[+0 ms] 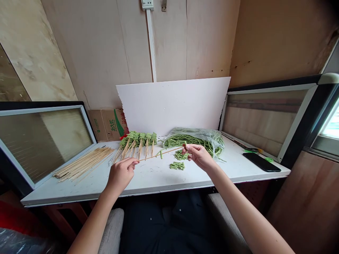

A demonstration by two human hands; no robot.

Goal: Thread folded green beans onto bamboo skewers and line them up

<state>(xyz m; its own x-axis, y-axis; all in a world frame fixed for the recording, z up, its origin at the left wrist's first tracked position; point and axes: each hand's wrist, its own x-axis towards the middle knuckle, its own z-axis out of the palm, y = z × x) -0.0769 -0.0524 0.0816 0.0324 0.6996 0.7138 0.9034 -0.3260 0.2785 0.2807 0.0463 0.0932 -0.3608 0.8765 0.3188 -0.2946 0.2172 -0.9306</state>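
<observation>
My left hand is closed around one end of a thin wooden skewer, held slanting above the table. A short green bean piece is threaded on the skewer. At the skewer's far tip, my right hand pinches another cut green bean piece. Below the hands lie small piles of cut bean pieces, one partly hidden by my right fingers. Behind them rests a clear plastic bag of long green beans. Filled bean skewers are stacked at the back left.
Bare skewers lie in a heap on the left of the white table. A cardboard box and a white board stand behind. A black phone lies at right, between framed side panels.
</observation>
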